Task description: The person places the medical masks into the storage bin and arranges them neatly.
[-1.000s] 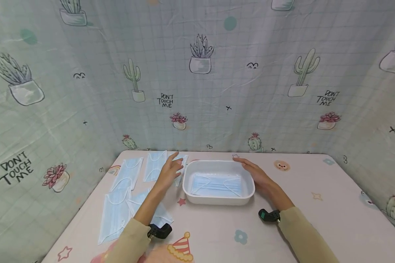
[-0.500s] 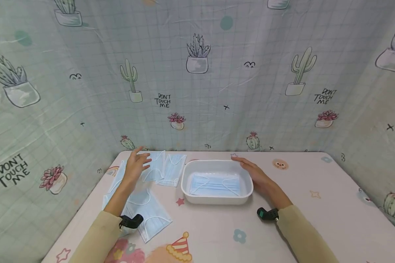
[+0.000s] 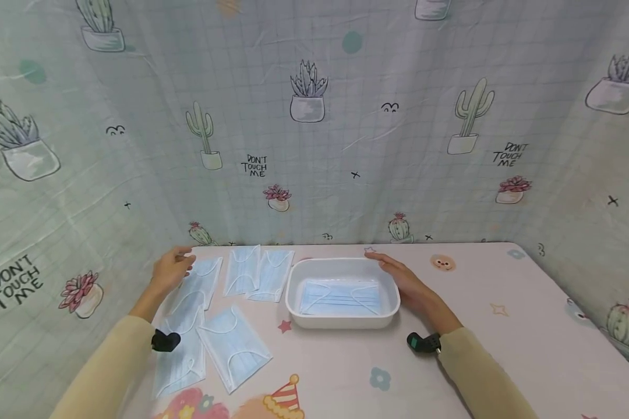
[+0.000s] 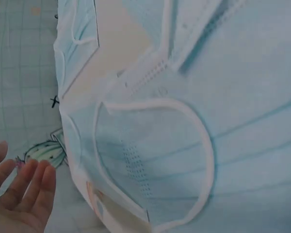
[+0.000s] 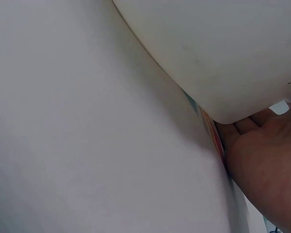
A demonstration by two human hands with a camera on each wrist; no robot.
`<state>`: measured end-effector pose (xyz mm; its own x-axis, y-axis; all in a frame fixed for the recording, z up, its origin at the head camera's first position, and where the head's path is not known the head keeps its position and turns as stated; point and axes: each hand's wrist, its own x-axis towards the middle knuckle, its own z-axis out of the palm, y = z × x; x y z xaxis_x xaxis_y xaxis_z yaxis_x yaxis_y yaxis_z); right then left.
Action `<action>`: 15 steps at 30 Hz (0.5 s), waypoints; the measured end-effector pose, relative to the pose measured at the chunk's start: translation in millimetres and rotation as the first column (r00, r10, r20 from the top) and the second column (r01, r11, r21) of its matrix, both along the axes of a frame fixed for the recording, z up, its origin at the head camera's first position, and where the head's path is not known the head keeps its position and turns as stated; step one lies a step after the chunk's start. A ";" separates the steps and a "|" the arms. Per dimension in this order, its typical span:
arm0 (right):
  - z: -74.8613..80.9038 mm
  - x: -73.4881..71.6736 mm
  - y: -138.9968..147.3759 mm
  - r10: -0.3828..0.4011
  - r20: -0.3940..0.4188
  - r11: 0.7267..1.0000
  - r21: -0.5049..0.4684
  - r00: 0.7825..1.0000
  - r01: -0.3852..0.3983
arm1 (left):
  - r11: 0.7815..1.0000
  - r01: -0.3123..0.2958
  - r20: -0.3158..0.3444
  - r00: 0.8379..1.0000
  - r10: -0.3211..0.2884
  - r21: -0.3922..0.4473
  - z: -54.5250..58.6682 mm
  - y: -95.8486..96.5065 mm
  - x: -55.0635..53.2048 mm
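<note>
A white rectangular tub (image 3: 340, 322) stands mid-table with a blue face mask (image 3: 339, 298) lying flat inside. My right hand (image 3: 406, 282) rests against the tub's right side, fingers extended along its far corner. In the right wrist view, the palm (image 5: 266, 160) lies beside the tub's wall (image 5: 218, 58), fingers partly hidden. My left hand (image 3: 170, 270) hovers at the far left, beside a face mask (image 3: 201, 280). Its fingers are loosely bent and hold nothing, as the left wrist view also shows of the hand (image 4: 24, 194).
Other loose masks lie left of the tub: a front-left one (image 3: 180, 358), a slanted one (image 3: 235, 346), and two at the back, one (image 3: 243, 270) overlapping the other (image 3: 272, 276). A printed curtain (image 3: 346, 139) hangs behind the pink patterned table (image 3: 451, 372).
My left hand has moved left, from beside the tub across the masks to the table's far-left edge. The right hand stays at the tub. The view shifts slightly.
</note>
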<state>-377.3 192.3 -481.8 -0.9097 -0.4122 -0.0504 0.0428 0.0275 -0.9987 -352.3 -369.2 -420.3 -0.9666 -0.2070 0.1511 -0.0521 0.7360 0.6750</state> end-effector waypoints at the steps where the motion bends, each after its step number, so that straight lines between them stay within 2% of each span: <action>1: -0.2 0.0 -0.6 -0.002 0.001 1.000 -0.001 1.000 0.002 | 1.000 -0.012 0.020 1.000 0.013 -0.025 -1.2 -3.5 0.0; 7: -0.8 0.4 -1.3 -0.008 -0.005 1.000 0.012 1.000 0.008 | 0.993 -0.040 0.114 0.992 0.053 -0.114 -10.5 -19.8 -1.2; 15: 0.4 0.7 -0.6 -0.005 -0.005 1.000 0.005 1.000 0.005 | 0.986 -0.052 0.163 0.984 0.078 -0.156 -21.7 -29.9 -5.1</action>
